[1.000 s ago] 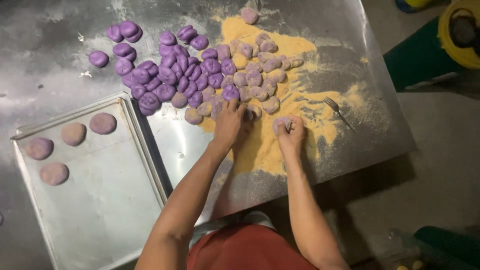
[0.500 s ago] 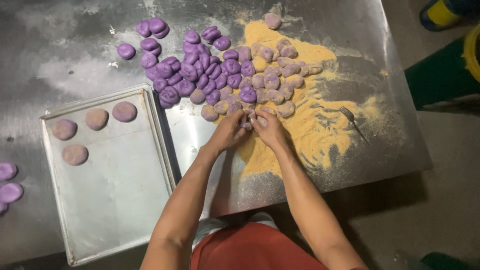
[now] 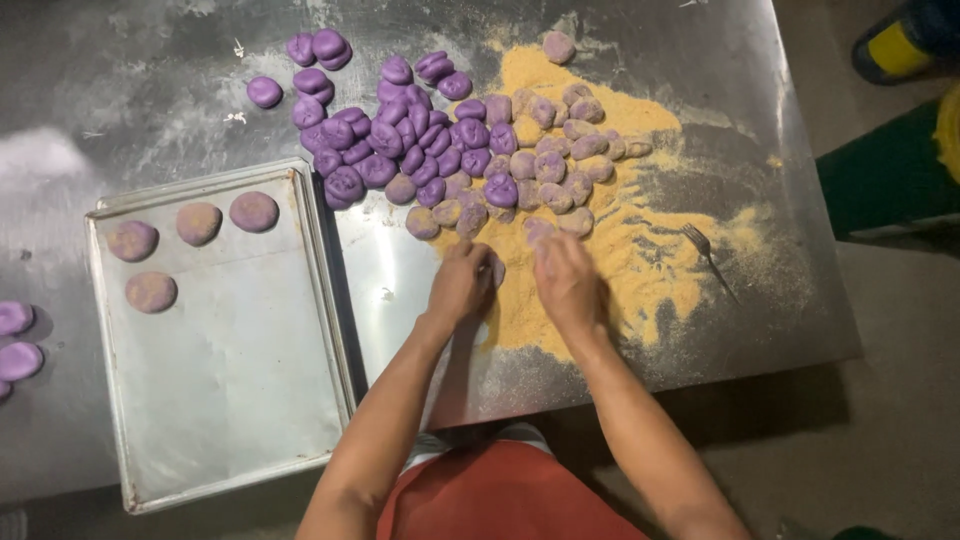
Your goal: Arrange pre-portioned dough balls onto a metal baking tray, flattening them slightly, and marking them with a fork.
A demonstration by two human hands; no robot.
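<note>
My left hand (image 3: 462,282) is curled on a crumb-dusted purple dough piece (image 3: 496,269) over the yellow crumbs (image 3: 640,250) spread on the steel table. Right beside it, my right hand (image 3: 568,280) lies palm down on the crumbs, blurred, its fingertips at another coated piece (image 3: 537,231); what is under the palm is hidden. Just beyond both hands lies a heap of plain purple dough pieces (image 3: 390,140), and to its right coated pieces (image 3: 560,150) sit in the crumbs.
A metal tray (image 3: 322,260) to my left holds several flattened coated pieces (image 3: 198,222) along its far end. A fork (image 3: 708,255) lies in the crumbs to the right. Two purple pieces (image 3: 16,340) sit at the table's left edge. The table's edge runs to the right.
My right hand came in from the right to meet the left over the crumbs. The hands now sit slightly apart and nearer to me. The view has shifted, showing more of the tray's left side.
</note>
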